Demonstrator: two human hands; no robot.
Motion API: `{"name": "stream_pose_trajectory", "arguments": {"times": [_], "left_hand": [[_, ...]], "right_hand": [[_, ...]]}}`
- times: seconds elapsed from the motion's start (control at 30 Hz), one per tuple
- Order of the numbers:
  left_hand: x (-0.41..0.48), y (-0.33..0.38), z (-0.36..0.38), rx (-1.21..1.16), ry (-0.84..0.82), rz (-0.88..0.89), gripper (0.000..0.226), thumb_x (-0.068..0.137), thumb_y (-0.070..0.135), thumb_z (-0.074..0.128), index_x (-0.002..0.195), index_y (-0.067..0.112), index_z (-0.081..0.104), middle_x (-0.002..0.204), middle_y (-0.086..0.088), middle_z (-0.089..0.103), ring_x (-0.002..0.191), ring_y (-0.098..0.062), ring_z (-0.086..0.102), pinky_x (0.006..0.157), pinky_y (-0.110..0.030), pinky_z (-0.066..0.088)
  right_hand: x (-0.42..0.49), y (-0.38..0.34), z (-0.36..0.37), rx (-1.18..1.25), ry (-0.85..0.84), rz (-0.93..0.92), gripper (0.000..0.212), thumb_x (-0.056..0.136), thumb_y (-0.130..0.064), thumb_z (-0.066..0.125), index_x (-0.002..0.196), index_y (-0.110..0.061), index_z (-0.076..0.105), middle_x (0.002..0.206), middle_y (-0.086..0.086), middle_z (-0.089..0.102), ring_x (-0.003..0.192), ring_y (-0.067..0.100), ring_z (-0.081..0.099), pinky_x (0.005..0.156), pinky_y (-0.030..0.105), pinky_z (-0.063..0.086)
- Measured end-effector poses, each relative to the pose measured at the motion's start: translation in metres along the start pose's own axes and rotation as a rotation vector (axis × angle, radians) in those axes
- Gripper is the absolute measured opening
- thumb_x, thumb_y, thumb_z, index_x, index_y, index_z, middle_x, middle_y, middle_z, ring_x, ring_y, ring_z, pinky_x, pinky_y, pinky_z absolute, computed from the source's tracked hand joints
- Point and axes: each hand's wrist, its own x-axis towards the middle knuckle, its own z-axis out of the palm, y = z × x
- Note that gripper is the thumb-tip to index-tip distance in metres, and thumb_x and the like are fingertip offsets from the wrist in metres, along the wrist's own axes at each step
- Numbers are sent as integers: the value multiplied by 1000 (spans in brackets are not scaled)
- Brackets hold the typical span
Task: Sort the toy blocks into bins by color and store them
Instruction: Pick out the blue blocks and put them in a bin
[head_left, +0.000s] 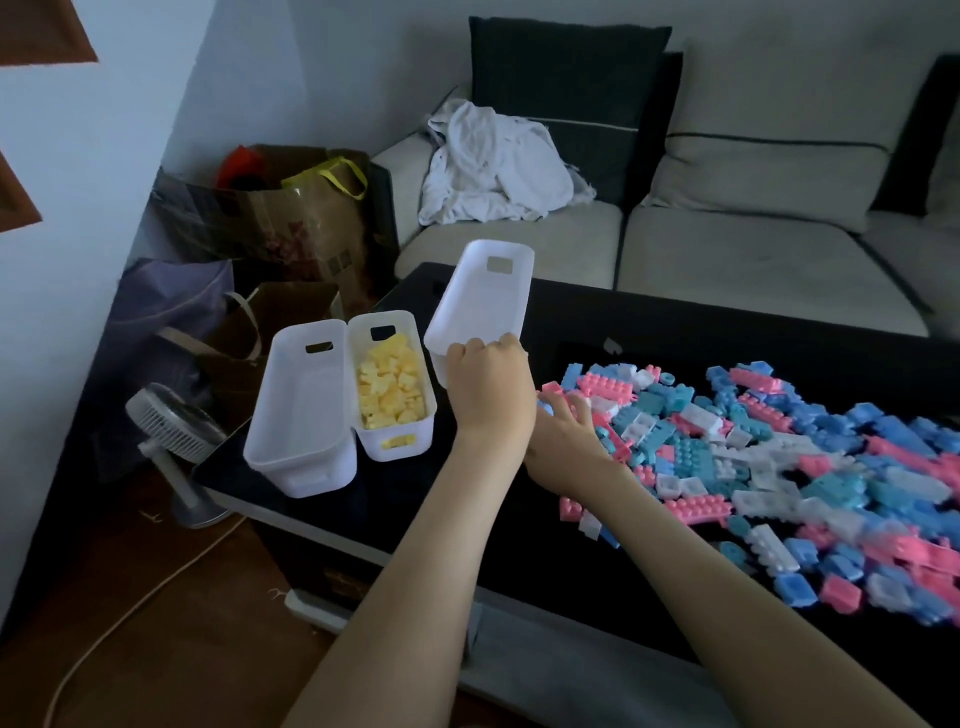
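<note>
- Risk 1: the lifted bin is tipped, its open top facing the camera and its far end raised. Blocks dropped in could slide out over the near rim, because only the left hand steadies it from one end.
- Risk 2: the pile of blocks mixes pink, blue and white. A scoop could carry two colours into one bin.
- Risk 3: the arms cross closely. The right hand could knock the lifted bin or push blocks off the table.
- Left hand: its fingers are curled over the near rim of the lifted bin, gripping it.
- Right hand: it is laid on the pile's left edge, partly hidden behind the left wrist. Whether it has pinched a block cannot be told.
- Positions: the pile spreads right from the right hand. The yellow-filled bin and the empty bin stand touching each other, left of the left hand.
</note>
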Motion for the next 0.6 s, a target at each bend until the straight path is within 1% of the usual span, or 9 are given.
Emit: {"name": "stream_pose_trajectory", "arguments": {"times": [0.1, 0.2, 0.33, 0.43, 0.5, 0.6], "left_hand": [[-4, 0, 3, 28, -64, 16, 19, 99, 18, 43, 99, 7, 59, 87, -7, 65, 86, -24, 59, 78, -31, 38], [-6, 1, 4, 26, -84, 22, 20, 99, 19, 43, 98, 7, 60, 89, -9, 66, 86, -25, 60, 78, -31, 37], [-8, 2, 6, -15, -67, 10, 28, 101, 25, 39, 97, 8, 61, 86, -8, 66, 83, -24, 60, 71, -28, 27], [-7, 0, 7, -29, -41, -15, 31, 102, 28, 37, 97, 8, 61, 84, -8, 67, 81, -24, 61, 70, -28, 25], [-6, -2, 7, -11, -39, -24, 31, 102, 28, 36, 97, 8, 60, 84, -7, 66, 80, -23, 60, 69, -27, 26], [-5, -5, 10, 10, -58, -35, 27, 101, 26, 38, 97, 9, 59, 85, -7, 66, 81, -23, 60, 69, -28, 26]], "right_hand": [[-10, 18, 0, 9, -17, 32, 44, 90, -16, 37, 133, -24, 42, 142, -1, 39, 138, 30, 18, 112, 52, 7], [-19, 32, -4, 9, -8, 66, 42, 93, -20, 35, 133, -26, 45, 140, -2, 43, 137, 29, 22, 113, 49, 9], [-25, 37, -8, 33, -28, 99, 41, 96, -27, 34, 135, -25, 44, 142, 0, 41, 139, 27, 19, 113, 48, 4], [-18, 31, -13, 109, 12, 78, 39, 96, -31, 35, 134, -24, 44, 144, 1, 36, 139, 23, 16, 113, 48, 4], [-5, 25, -16, 175, 26, 47, 41, 96, -30, 36, 135, -23, 42, 145, 2, 34, 140, 22, 16, 114, 45, 7], [19, 17, -19, 217, -32, 37, 47, 95, -25, 35, 142, -20, 32, 150, 4, 27, 142, 23, 12, 114, 42, 9]]}}
